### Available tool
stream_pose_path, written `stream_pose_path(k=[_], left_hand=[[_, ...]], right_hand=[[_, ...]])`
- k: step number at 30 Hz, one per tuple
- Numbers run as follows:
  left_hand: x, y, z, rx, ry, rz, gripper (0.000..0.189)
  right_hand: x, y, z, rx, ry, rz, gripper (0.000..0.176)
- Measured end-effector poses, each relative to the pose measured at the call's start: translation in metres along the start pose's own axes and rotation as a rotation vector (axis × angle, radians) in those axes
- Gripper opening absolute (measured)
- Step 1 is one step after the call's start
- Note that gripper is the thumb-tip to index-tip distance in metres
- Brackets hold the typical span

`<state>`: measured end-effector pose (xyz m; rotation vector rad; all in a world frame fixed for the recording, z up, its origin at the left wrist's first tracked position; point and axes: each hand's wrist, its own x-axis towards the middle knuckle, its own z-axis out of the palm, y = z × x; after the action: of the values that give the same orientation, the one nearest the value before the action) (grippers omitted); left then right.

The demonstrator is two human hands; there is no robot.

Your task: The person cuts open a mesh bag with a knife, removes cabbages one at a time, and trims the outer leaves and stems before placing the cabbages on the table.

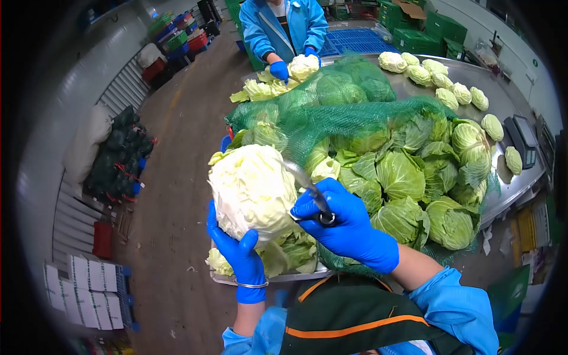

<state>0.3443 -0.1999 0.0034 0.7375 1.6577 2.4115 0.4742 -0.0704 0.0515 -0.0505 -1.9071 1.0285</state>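
A pale, trimmed cabbage (251,189) rests in my left hand (239,254), whose gloved fingers cup it from below and the left side. In its blue glove, my right hand (349,225) grips a knife (307,189) by its dark handle. The curved blade, blurred, points up and left beside the cabbage's right side. Under and around the left hand lie loose green leaves (290,254) at the table's near edge. Just right of the hands, green cabbages (401,174) are piled in an open green mesh bag (355,121).
Across the metal table (408,87), a co-worker (283,29) in blue gloves handles another cabbage (303,67). Several trimmed cabbages (419,74) lie at the back right, near a scale (522,139). Green crates (417,38) stand behind; white boxes (89,290) are stacked at the lower left.
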Motion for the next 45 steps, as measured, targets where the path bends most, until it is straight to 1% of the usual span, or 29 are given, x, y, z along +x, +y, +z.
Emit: stream_pose_path(k=[1, 3, 4, 5, 7, 8, 10, 11, 13, 14, 15, 16, 17, 19, 21, 23, 24, 25, 28, 30, 31, 34, 37, 38, 39, 41, 42, 44, 45], left_hand=[[-0.002, -0.001, -0.004, -0.007, 0.006, -0.005, 0.088], [-0.008, -0.003, -0.012, -0.346, -0.021, -0.359, 0.082], [-0.011, -0.027, -0.035, -0.478, -0.039, -0.586, 0.079], [-0.017, -0.028, -0.042, -0.480, -0.022, -0.592, 0.079], [-0.027, -0.031, -0.047, -0.918, -0.107, -0.908, 0.080], [-0.027, -0.031, -0.046, -0.963, -0.026, -0.998, 0.082], [-0.023, -0.036, -0.050, -1.028, -0.082, -1.027, 0.081], [-0.023, -0.040, -0.051, -1.090, -0.131, -1.053, 0.081], [-0.020, -0.053, -0.064, -1.170, -0.234, -1.068, 0.079], [-0.017, -0.062, -0.069, -0.853, -0.258, -0.980, 0.084], [-0.013, -0.071, -0.074, -0.546, -0.288, -0.870, 0.089], [-0.011, -0.081, -0.077, -0.441, -0.222, -0.784, 0.086], [-0.009, -0.106, -0.094, 0.056, -0.409, -0.432, 0.082], [0.002, -0.063, -0.071, -0.577, -0.261, -0.730, 0.084], [0.011, -0.058, -0.052, -0.689, -0.319, -0.615, 0.092], [0.018, -0.034, -0.021, -0.407, -0.361, -0.381, 0.098], [0.020, -0.023, -0.008, -0.332, -0.377, -0.366, 0.102], [0.017, -0.017, 0.003, -0.261, -0.387, -0.299, 0.103], [0.013, -0.026, 0.027, 0.065, -0.438, 0.051, 0.106], [-0.003, -0.022, 0.056, 0.100, -0.411, 0.103, 0.107], [-0.014, -0.021, 0.070, 0.134, -0.389, 0.152, 0.107], [-0.041, -0.019, 0.111, 0.176, -0.345, 0.141, 0.106], [-0.063, -0.019, 0.147, 0.141, -0.331, 0.078, 0.105], [-0.075, -0.014, 0.163, -0.027, -0.293, -0.092, 0.102], [-0.084, -0.021, 0.168, -0.182, -0.272, -0.208, 0.097], [-0.102, -0.036, 0.167, -0.465, -0.162, -0.455, 0.089], [-0.110, -0.045, 0.163, -0.453, -0.149, -0.449, 0.089], [-0.123, -0.068, 0.152, -0.883, -0.255, -0.556, 0.072], [-0.131, -0.088, 0.143, -0.874, -0.247, -0.552, 0.072]], right_hand=[[0.004, -0.002, 0.001, -0.005, -0.009, 0.001, 0.026], [0.014, -0.003, -0.005, 0.403, 0.151, 0.491, 0.024], [0.031, -0.004, -0.019, 0.513, 0.256, 0.636, 0.026], [0.053, 0.001, -0.035, 0.623, 0.364, 0.784, 0.028], [0.065, 0.052, -0.042, 0.152, 0.329, 0.642, 0.039], [0.056, 0.067, -0.032, 0.148, 0.330, 0.650, 0.039], [0.042, 0.084, -0.020, -0.247, 0.157, 0.608, 0.045], [0.051, 0.048, -0.011, 0.031, 0.090, 0.875, 0.049], [0.062, 0.022, -0.009, 0.167, -0.097, 0.924, 0.043], [0.060, 0.025, -0.007, 0.285, -0.151, 0.803, 0.043], [0.067, 0.010, -0.005, 0.268, -0.192, 0.835, 0.044], [0.072, -0.002, -0.005, 0.131, -0.254, 0.714, 0.046], [0.075, -0.010, -0.006, -0.009, -0.320, 0.591, 0.047], [0.069, -0.017, -0.008, -0.277, -0.450, 0.386, 0.050], [0.058, -0.022, -0.016, -0.383, -0.437, 0.304, 0.049], [0.048, -0.021, -0.035, -0.309, -0.341, 0.204, 0.045], [0.043, -0.022, -0.043, -0.317, -0.348, 0.233, 0.043], [0.038, -0.019, -0.053, -0.368, -0.335, 0.121, 0.039], [0.032, -0.015, -0.088, -0.211, -0.256, 0.184, 0.034], [0.034, -0.023, -0.119, 0.069, -0.282, 0.382, 0.032], [0.030, -0.021, -0.133, 0.071, -0.296, 0.379, 0.032], [0.018, -0.004, -0.177, -0.240, -0.432, 0.094, 0.030], [0.008, 0.017, -0.225, 0.016, -0.399, 0.076, 0.020], [0.006, 0.008, -0.239, 0.289, -0.286, 0.453, 0.016], [0.008, 0.007, -0.261, 0.328, -0.247, 0.640, 0.016], [0.010, 0.024, -0.290, 0.474, -0.047, 0.735, 0.019], [0.012, 0.039, -0.301, 0.536, 0.086, 0.714, 0.022], [0.023, 0.077, -0.322, 0.613, 0.289, 0.692, 0.028], [0.028, 0.091, -0.330, 0.626, 0.357, 0.691, 0.033]])
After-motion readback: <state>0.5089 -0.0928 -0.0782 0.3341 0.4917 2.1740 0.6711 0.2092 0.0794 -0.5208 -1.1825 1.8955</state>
